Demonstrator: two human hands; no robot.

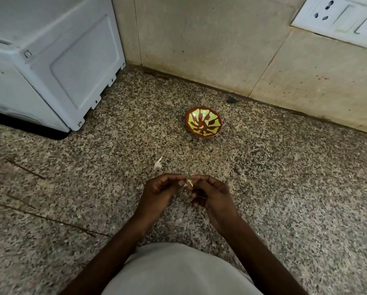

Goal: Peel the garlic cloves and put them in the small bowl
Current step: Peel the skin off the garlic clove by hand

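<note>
At the lower centre of the frame, the left hand (160, 191) and right hand (210, 192) pinched a small pale garlic clove (190, 183) between narrow fingers (181, 182). Peeling well probably meant steadying it while lifting skin. The brown-and-yellow glazed small bowl (203, 122) sat beyond, on the speckled stone table (114, 145).

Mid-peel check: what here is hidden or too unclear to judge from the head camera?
- Clove: mostly covered by the fingertips of left hand and right hand; peel progress unclear.
- Small bowl: pale bits inside, too small to count.
- Piece on counter: clove or skin, too small to tell.
</note>
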